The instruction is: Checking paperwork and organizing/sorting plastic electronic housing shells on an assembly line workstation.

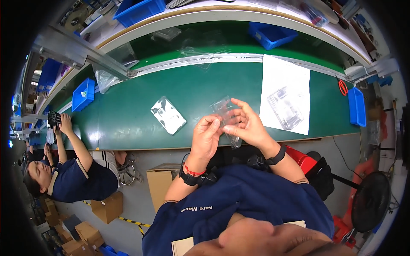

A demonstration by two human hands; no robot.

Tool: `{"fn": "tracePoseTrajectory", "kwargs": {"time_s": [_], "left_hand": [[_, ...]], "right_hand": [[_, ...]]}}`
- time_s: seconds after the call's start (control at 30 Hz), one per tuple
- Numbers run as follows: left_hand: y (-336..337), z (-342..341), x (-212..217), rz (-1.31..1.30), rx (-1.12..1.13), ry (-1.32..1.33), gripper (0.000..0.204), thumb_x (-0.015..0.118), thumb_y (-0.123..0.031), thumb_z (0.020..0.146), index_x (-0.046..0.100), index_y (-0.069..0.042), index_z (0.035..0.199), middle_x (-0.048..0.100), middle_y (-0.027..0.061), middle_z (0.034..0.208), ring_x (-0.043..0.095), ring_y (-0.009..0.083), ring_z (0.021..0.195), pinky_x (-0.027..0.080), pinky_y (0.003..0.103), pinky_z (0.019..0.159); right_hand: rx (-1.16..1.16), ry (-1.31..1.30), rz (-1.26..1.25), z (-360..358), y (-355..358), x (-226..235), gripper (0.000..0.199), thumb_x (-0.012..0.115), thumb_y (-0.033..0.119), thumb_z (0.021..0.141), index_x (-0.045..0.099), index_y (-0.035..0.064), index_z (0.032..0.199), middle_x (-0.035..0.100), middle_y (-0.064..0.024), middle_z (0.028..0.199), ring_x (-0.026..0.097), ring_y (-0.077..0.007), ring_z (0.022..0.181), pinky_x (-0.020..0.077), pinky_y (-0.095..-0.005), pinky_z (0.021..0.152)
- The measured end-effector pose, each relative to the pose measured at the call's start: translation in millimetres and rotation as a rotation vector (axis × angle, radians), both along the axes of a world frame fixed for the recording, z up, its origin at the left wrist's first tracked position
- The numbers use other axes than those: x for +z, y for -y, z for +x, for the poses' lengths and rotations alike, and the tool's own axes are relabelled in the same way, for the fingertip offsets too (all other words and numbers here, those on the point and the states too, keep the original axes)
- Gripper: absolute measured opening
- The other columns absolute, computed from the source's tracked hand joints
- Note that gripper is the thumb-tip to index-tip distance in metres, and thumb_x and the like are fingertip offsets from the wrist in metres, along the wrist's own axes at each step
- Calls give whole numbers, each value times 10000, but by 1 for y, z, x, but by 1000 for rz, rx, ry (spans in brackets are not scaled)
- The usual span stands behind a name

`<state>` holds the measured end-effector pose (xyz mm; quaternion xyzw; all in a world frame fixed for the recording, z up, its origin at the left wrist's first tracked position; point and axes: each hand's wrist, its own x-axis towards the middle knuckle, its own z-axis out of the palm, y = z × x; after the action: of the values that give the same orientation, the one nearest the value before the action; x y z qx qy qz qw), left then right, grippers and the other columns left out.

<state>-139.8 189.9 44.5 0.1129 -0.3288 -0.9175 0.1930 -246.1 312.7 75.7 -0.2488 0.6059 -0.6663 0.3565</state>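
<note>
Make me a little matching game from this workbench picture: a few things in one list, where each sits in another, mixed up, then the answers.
Things:
1. clear plastic tray
2. white paper sheet
3. scissors with red handles
4. clear packet

Places:
A. lying alone on the green belt, left of the hands
B. held between the left hand and right hand
C. on the belt at the right, under another clear tray
D. at the far right, beside a blue bin

Pairs: 1-B, 2-C, 3-D, 4-A
</note>
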Motion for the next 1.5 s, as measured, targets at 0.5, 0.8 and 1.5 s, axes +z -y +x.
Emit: {"fn": "tracePoseTrajectory", "kwargs": {"time_s": [0.5, 0.8, 1.5], "left_hand": [[15, -2, -6, -175, 69, 151, 261, 557, -20, 907, 413, -54, 1123, 534, 126, 1060, 592, 217, 1009, 530, 369, 834], [40, -11, -34, -712, 262, 472, 784, 522, 54, 825, 76, -9, 1467, 432, 218, 1236, 558, 262, 1024, 504, 338, 789], [33, -7, -28, -1286, 597, 356, 462, 566, -72, 867, 427, 57, 1289, 325, 260, 1379, 305, 432, 1302, 274, 492, 1064]], "right_hand": [[-141, -915, 297, 13, 30, 13, 811, 776, 265, 677, 387, -36, 1322, 554, -238, 1085, 554, -405, 998, 471, -437, 850], [-337, -948, 612, -96, 112, 14, 446, 662, 217, 799, 544, -27, 1153, 622, -247, 1040, 590, -406, 988, 475, -456, 863], [-898, -1013, 535, -204, 151, -25, 225, 629, 32, 772, 575, 6, 989, 659, -161, 902, 635, -324, 846, 501, -417, 712]]}}
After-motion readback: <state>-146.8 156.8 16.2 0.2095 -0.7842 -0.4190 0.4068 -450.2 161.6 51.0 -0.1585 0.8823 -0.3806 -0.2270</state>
